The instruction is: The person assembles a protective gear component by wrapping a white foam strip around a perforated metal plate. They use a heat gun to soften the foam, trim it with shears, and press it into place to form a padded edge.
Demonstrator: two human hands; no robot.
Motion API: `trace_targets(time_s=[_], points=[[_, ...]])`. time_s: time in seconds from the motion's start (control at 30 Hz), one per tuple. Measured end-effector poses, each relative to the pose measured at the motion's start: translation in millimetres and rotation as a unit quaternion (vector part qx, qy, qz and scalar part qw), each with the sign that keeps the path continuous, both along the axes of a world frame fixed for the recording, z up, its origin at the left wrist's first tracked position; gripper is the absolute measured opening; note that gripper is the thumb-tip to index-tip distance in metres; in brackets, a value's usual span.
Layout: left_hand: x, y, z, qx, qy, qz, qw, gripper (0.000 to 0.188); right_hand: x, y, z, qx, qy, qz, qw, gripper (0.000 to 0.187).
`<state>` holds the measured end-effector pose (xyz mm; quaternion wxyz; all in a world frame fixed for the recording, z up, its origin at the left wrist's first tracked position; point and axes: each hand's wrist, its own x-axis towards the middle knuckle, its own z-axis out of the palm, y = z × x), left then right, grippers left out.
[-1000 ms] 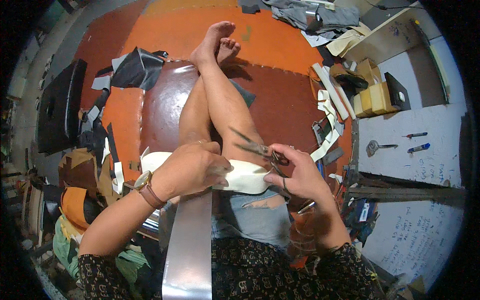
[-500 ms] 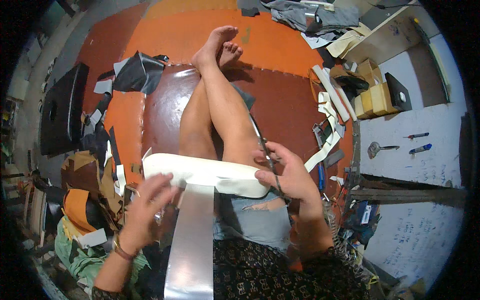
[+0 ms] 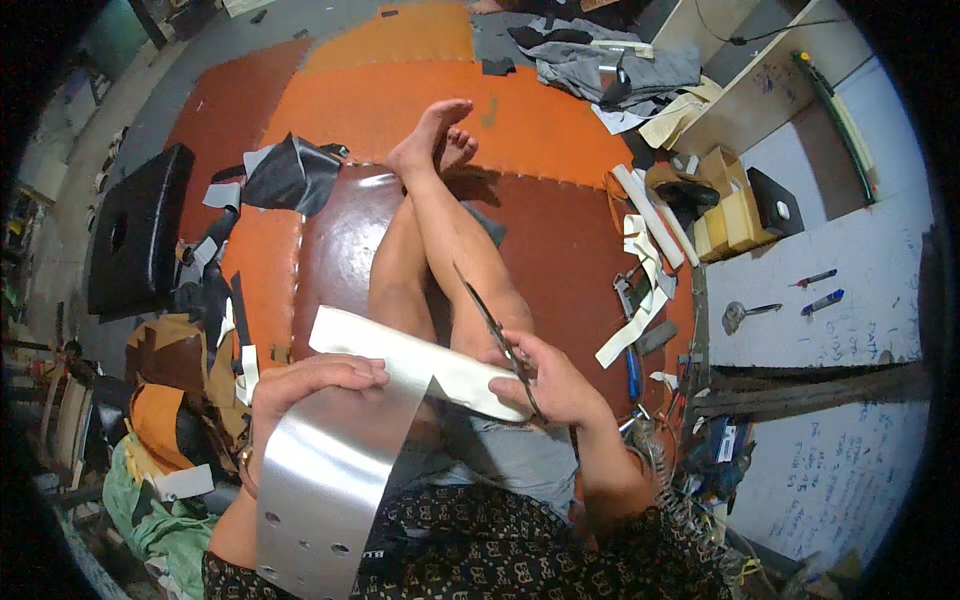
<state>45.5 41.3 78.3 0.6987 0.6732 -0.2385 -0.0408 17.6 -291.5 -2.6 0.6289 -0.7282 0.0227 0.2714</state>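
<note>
Floor (image 3: 350, 95) patched in orange and maroon, with stitched seams. Dark scraps (image 3: 293, 178) strewn at left, near black slab (image 3: 140, 230); white strips (image 3: 645, 290) curled at right. Grey cloth (image 3: 650, 72) heaped toward far edge. At right, white board (image 3: 770, 350) with handwriting; on it, two pens (image 3: 823, 300) and metal tool (image 3: 742, 315). Beyond these, tan box (image 3: 738, 222), contents too unclear to tell. Across crossed legs (image 3: 450, 245), pale band (image 3: 430, 365), with bent metal sheet (image 3: 350, 440) against it. Left hand (image 3: 310, 380) closed over sheet's edge beside band, underside hidden. Right hand (image 3: 560, 388) gripping scissors (image 3: 488, 318), thumb on band's right end.
</note>
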Motion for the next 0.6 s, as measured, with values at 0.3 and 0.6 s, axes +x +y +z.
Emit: trace_targets(time_s=[0.3,0.6], points=[[19,14,39,0.133,0.057,-0.3,0.943,0.027,-13,-54,40,-0.236,-0.135,0.056,0.961,0.081],[81,-31,25,0.319,-0.04,-0.22,0.921,0.022,-6,-63,70,-0.421,-0.19,0.26,0.848,0.088]])
